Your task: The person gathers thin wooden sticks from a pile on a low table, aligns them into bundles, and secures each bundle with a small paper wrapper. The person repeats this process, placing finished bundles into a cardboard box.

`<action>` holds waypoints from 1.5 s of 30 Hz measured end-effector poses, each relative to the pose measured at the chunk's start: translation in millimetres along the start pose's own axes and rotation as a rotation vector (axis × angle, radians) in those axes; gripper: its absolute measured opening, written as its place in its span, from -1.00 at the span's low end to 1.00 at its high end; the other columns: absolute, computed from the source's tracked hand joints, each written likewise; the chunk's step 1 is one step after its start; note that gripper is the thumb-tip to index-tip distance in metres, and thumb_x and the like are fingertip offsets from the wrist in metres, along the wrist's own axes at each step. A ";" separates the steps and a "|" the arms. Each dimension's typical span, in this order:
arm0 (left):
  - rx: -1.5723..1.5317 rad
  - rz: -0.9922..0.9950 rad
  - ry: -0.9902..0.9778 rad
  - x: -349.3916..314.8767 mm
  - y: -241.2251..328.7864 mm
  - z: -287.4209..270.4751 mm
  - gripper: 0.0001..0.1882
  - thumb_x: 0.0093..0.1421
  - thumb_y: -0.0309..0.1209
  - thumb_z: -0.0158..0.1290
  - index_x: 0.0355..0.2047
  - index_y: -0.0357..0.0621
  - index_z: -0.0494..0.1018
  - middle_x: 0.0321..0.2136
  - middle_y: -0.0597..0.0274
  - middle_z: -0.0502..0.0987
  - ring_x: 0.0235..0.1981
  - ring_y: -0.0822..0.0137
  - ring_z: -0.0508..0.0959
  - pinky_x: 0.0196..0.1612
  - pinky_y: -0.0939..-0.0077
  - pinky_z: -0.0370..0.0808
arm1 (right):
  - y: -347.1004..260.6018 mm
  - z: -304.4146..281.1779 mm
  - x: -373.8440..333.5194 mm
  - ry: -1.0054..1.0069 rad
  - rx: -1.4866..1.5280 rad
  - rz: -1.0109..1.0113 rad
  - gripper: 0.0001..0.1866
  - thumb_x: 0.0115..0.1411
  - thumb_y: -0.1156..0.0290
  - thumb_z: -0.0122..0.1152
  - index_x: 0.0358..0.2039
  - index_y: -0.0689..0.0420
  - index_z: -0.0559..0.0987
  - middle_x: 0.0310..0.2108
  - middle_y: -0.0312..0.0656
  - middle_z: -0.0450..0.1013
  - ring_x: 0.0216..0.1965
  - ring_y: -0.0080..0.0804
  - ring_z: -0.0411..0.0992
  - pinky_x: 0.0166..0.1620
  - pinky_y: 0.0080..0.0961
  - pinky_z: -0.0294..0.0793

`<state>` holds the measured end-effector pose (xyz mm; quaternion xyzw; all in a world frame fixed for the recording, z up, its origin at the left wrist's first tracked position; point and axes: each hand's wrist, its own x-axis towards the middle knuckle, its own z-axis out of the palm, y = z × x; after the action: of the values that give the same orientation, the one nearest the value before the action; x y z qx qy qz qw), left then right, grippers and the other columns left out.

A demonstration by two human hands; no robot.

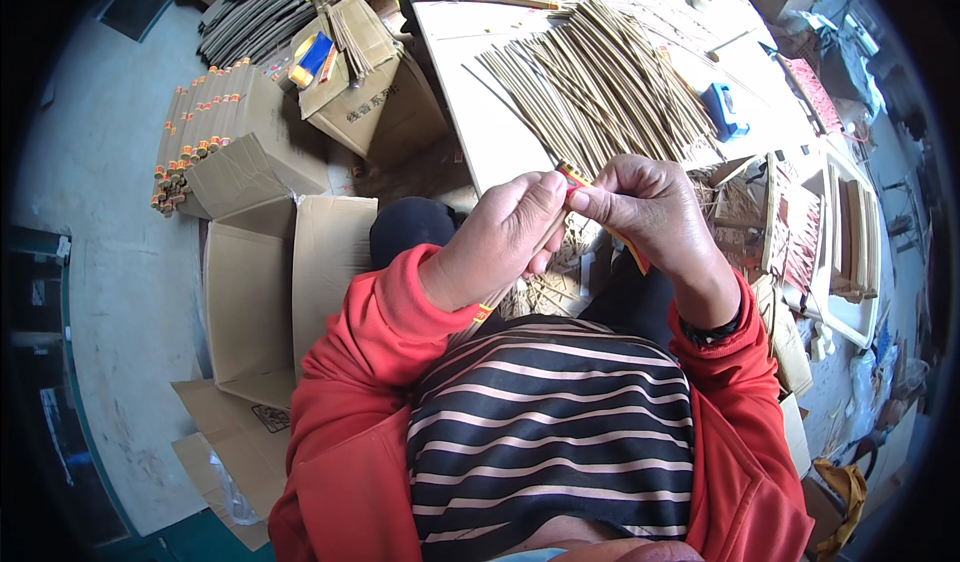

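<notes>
Just above my lap, my left hand [505, 224] is closed round a thin bundle of brown incense sticks [468, 332], held at a slant. A yellow-and-red band shows low on the bundle, near my left sleeve. At its upper end my right hand [655, 212] pinches a red-and-yellow paper strip [571, 174] against the sticks, thumb toward my left thumb. The strip's loose tail hangs below the right hand. My fingers hide most of the bundle's middle. Beyond my hands, many loose incense sticks [610, 82] lie fanned on the white table [450, 72].
A blue tape dispenser [724, 112] stands on the table's right side. To the left are an open cardboard box [250, 292], stacked banded bundles [205, 112] and another carton [375, 102] with a blue-and-yellow packet on top. A white rack [835, 252] with sticks stands at right.
</notes>
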<state>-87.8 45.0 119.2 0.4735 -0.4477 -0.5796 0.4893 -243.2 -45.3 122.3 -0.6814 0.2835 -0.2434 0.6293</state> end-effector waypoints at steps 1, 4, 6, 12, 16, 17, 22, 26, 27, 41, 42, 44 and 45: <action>-0.016 -0.014 0.000 0.4 -0.4 0.0 -0.51 0.29 -0.04 -0.37 -0.32 -0.27 0.31 -0.66 0.30 0.31 -0.74 0.59 0.26 -0.69 0.78 0.20 | 3.4 0.1 0.1 0.011 0.008 -0.026 -0.69 0.03 0.22 0.27 -0.63 0.18 0.46 -0.77 -0.46 0.22 -0.73 -0.77 0.10 -0.69 -0.75 0.02; -0.052 -0.044 -0.001 1.7 -1.3 -0.9 -0.51 0.29 -0.03 -0.36 -0.32 -0.25 0.32 -0.65 0.31 0.32 -0.74 0.59 0.27 -0.69 0.78 0.22 | 7.8 -0.6 1.6 0.020 0.003 -0.014 -0.69 0.02 0.22 0.28 -0.63 0.18 0.46 -0.78 -0.45 0.22 -0.73 -0.77 0.10 -0.69 -0.75 0.02; -0.061 -0.049 -0.013 0.7 -1.4 -0.5 -0.51 0.28 -0.02 -0.35 -0.32 -0.23 0.32 -0.64 0.31 0.32 -0.74 0.59 0.27 -0.68 0.78 0.23 | 9.9 -2.1 2.2 0.013 0.008 -0.030 -0.70 0.00 0.23 0.30 -0.63 0.17 0.46 -0.77 -0.45 0.23 -0.72 -0.78 0.11 -0.68 -0.75 0.03; -0.114 -0.089 -0.061 2.3 2.1 1.8 -0.53 0.28 -0.01 -0.34 -0.33 -0.20 0.30 -0.63 0.32 0.33 -0.74 0.60 0.27 -0.69 0.80 0.22 | 32.5 -8.0 14.0 -0.017 0.040 -0.326 -0.73 -0.06 0.31 0.35 -0.64 0.18 0.46 -0.74 -0.46 0.25 -0.69 -0.78 0.14 -0.66 -0.75 0.08; -0.122 -0.086 -0.039 1.4 1.6 3.3 -0.53 0.28 -0.01 -0.34 -0.34 -0.19 0.30 -0.63 0.33 0.33 -0.74 0.61 0.27 -0.69 0.80 0.22 | 36.5 -12.2 16.8 -0.087 0.121 -0.201 -0.68 -0.12 0.27 0.40 -0.59 0.20 0.44 -0.67 -0.41 0.29 -0.60 -0.71 0.21 -0.57 -0.70 0.19; -0.097 -0.079 -0.024 1.9 0.3 3.6 -0.54 0.28 -0.02 -0.33 -0.34 -0.19 0.31 -0.63 0.33 0.33 -0.74 0.61 0.27 -0.69 0.81 0.22 | 39.7 -9.9 22.5 -0.014 0.123 -0.321 -0.65 -0.14 0.24 0.41 -0.57 0.19 0.43 -0.63 -0.38 0.30 -0.55 -0.68 0.23 -0.52 -0.68 0.21; -0.010 -0.049 0.115 1.2 -2.8 7.1 -0.56 0.28 -0.04 -0.32 -0.32 -0.19 0.32 -0.63 0.34 0.33 -0.74 0.63 0.27 -0.68 0.80 0.21 | 33.4 -7.8 24.0 0.190 -0.151 -0.300 -0.49 -0.27 0.13 0.48 -0.48 0.17 0.38 -0.43 -0.28 0.32 -0.36 -0.55 0.24 -0.32 -0.57 0.28; 0.089 -0.017 0.176 1.1 -6.9 11.3 -0.55 0.29 -0.05 -0.33 -0.30 -0.20 0.33 -0.64 0.36 0.32 -0.72 0.65 0.26 -0.68 0.81 0.21 | 10.6 -6.8 5.4 0.068 -0.064 0.005 -0.62 -0.09 0.19 0.38 -0.57 0.22 0.43 -0.67 -0.36 0.27 -0.58 -0.64 0.20 -0.50 -0.65 0.25; 0.111 -0.007 0.178 1.7 -8.9 12.7 -0.55 0.29 -0.05 -0.34 -0.29 -0.20 0.33 -0.64 0.37 0.31 -0.72 0.66 0.26 -0.67 0.81 0.21 | 7.4 -6.0 2.8 0.057 -0.148 -0.061 -0.65 0.01 0.20 0.28 -0.55 0.28 0.49 -0.73 -0.37 0.28 -0.64 -0.68 0.17 -0.56 -0.67 0.22; 0.223 0.137 0.112 -0.3 -17.4 22.2 -0.51 0.31 -0.31 -0.29 0.10 -0.49 0.06 -0.44 0.17 0.41 -0.48 0.47 0.41 -0.37 0.65 0.39 | 14.4 -17.4 -8.7 -0.190 0.023 -0.017 -0.71 0.14 0.24 0.13 -0.42 0.25 0.47 -0.59 -0.45 0.30 -0.52 -0.74 0.17 -0.46 -0.73 0.20; 0.208 0.119 0.088 -0.9 -15.4 22.9 -0.49 0.31 -0.26 -0.32 0.14 -0.41 0.00 -0.49 0.24 0.35 -0.54 0.53 0.34 -0.45 0.71 0.34 | 12.4 -17.7 -8.8 -0.223 0.068 -0.024 -0.73 0.15 0.25 0.12 -0.40 0.25 0.46 -0.57 -0.45 0.31 -0.50 -0.74 0.18 -0.44 -0.73 0.20; 0.177 0.082 0.037 -1.7 -12.1 24.7 -0.44 0.32 -0.17 -0.37 0.21 -0.24 -0.11 -0.60 0.37 0.23 -0.68 0.64 0.21 -0.60 0.83 0.25 | 13.7 -18.9 -8.4 -0.289 0.154 -0.033 -0.75 0.15 0.28 0.12 -0.37 0.24 0.46 -0.52 -0.44 0.32 -0.46 -0.75 0.20 -0.40 -0.74 0.21; 0.157 0.099 0.007 -1.2 -12.5 24.7 -0.44 0.32 -0.18 -0.37 0.22 -0.21 -0.15 -0.59 0.36 0.23 -0.67 0.64 0.22 -0.61 0.82 0.25 | 17.8 -21.2 -7.4 -0.322 0.193 -0.034 -0.76 0.15 0.29 0.12 -0.35 0.24 0.45 -0.50 -0.44 0.33 -0.44 -0.75 0.21 -0.39 -0.74 0.22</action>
<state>-113.9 49.1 110.8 0.4897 -0.5130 -0.5160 0.4804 -264.5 -56.3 106.6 -0.6527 0.1428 -0.1682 0.7248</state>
